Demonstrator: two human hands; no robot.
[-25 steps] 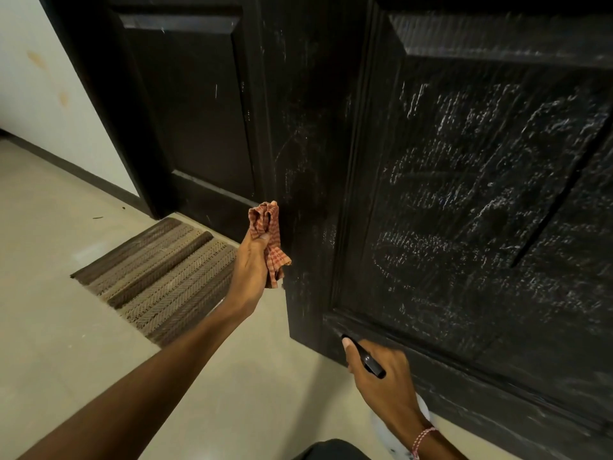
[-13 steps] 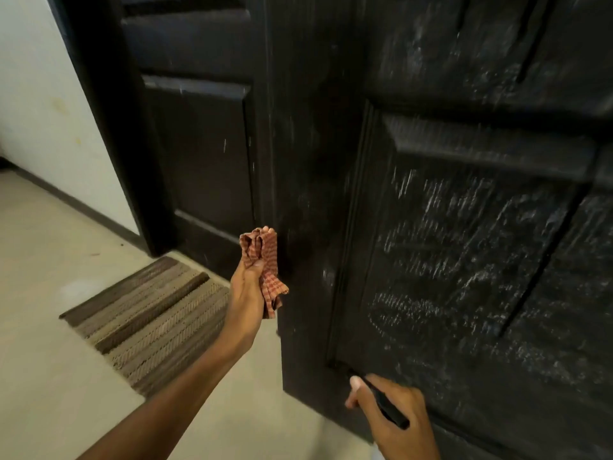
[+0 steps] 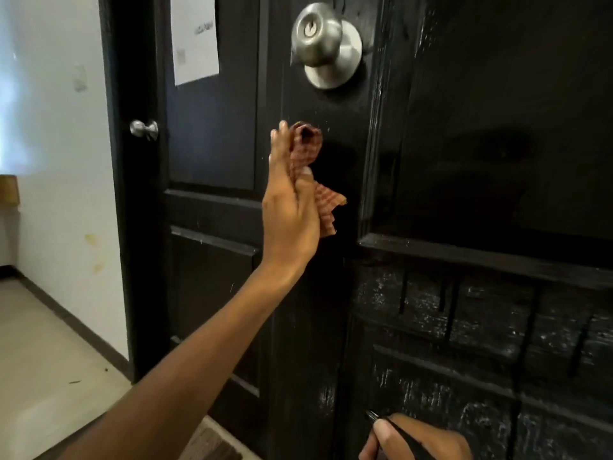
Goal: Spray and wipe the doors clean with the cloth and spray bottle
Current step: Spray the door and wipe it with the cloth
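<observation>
The left hand (image 3: 288, 214) is raised against the near door (image 3: 464, 144), with a bunched red checked cloth (image 3: 306, 144) gripped between its fingers and thumb. The cloth lies against the door's flat upright strip near the left edge, just below the big steel knob (image 3: 323, 41) and apart from it. One loose end of the cloth hangs out to the right of the thumb. The fingers point up and the back of the hand faces the camera.

The right hand (image 3: 428, 439) sits low at the bottom edge of the view, in front of the door's lower panel. Its fingers are curled round the spray bottle (image 3: 399, 433), of which only a slim black top shows, pointing up and to the left. The rest is cut off by the edge of the view.

The upper panel of the near door is dark and glossy. The lower panels (image 3: 464, 327) carry many pale scratchy streaks.

To the left stands a second dark door (image 3: 212, 127) with a white sheet of paper (image 3: 195, 38) stuck on its upper panel. A small steel knob (image 3: 143, 129) shows at the left edge of the dark woodwork. Beyond it is a white wall (image 3: 59, 127) with a few yellowish stains, and a pale floor (image 3: 39, 360). A corner of a ribbed mat (image 3: 212, 443) shows on the floor below the left forearm.
</observation>
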